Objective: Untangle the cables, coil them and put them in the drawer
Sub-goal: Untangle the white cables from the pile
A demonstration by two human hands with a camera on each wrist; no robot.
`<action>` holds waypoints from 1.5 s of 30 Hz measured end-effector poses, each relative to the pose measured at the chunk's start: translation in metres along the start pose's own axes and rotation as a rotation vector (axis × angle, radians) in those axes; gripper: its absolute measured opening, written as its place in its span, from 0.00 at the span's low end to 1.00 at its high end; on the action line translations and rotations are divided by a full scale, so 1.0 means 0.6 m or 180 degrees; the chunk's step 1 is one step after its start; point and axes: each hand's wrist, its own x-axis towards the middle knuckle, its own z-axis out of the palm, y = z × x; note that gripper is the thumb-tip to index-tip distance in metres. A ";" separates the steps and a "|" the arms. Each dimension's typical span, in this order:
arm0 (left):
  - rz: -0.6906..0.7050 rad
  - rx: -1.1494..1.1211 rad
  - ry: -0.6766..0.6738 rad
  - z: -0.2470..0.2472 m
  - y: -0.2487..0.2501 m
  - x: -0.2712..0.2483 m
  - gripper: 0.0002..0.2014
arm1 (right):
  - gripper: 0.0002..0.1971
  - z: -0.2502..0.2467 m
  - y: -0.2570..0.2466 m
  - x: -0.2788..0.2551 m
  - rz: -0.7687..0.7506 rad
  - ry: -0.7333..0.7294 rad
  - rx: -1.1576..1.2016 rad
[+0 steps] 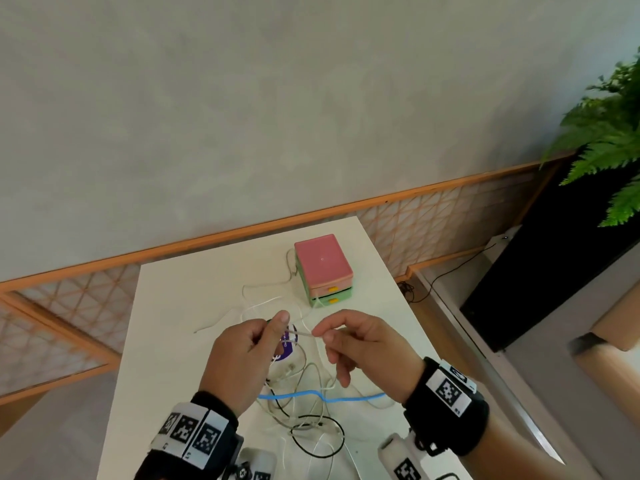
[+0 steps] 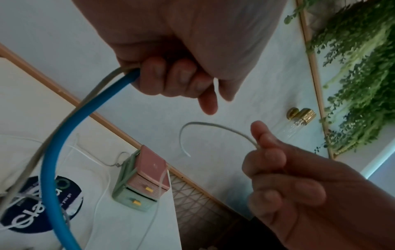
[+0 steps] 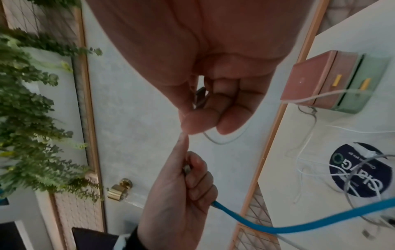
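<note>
A tangle of white, grey and black cables lies on the white table, with a blue cable across it. My left hand is raised over the tangle and grips the blue cable together with a grey one. My right hand pinches a thin pale cable between thumb and forefinger; a dark plug shows inside its curled fingers. The two hands nearly touch. A small drawer unit, pink on top and green below with yellow handles, stands behind; a white cable reaches its front.
A round dark-blue sticker lies under the cables. The table's right edge drops to the floor beside a black cabinet. A fern hangs at the far right. A wood-framed lattice panel runs behind the table.
</note>
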 end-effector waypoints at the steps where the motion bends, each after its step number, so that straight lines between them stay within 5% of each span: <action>1: 0.0030 -0.0028 0.0045 0.001 0.000 -0.001 0.34 | 0.08 -0.002 -0.003 -0.001 0.0009 0.0044 0.0008; 9: 0.0622 -0.0721 -0.0342 0.010 0.033 -0.028 0.19 | 0.24 -0.004 -0.020 -0.021 0.0203 -0.0612 0.0731; 20: 0.1005 -0.0500 -0.0627 0.014 0.045 -0.050 0.03 | 0.11 0.027 0.000 -0.014 -0.0173 -0.0292 -0.0032; 25: 0.0985 -0.0299 -0.0525 0.012 0.035 -0.053 0.09 | 0.15 0.039 0.005 -0.012 -0.0209 -0.0468 -0.0250; 35: 0.0830 -0.0436 -0.0015 -0.001 0.034 -0.053 0.07 | 0.14 0.069 0.001 -0.014 -0.0189 -0.0457 -0.0689; 39: 0.0804 -0.0356 -0.0116 0.004 0.042 -0.055 0.06 | 0.15 0.083 0.003 -0.016 -0.0124 -0.0560 -0.0708; 45: 0.0690 -0.0402 -0.0001 0.013 0.042 -0.052 0.04 | 0.26 0.090 0.021 -0.005 -0.0428 -0.0504 -0.0843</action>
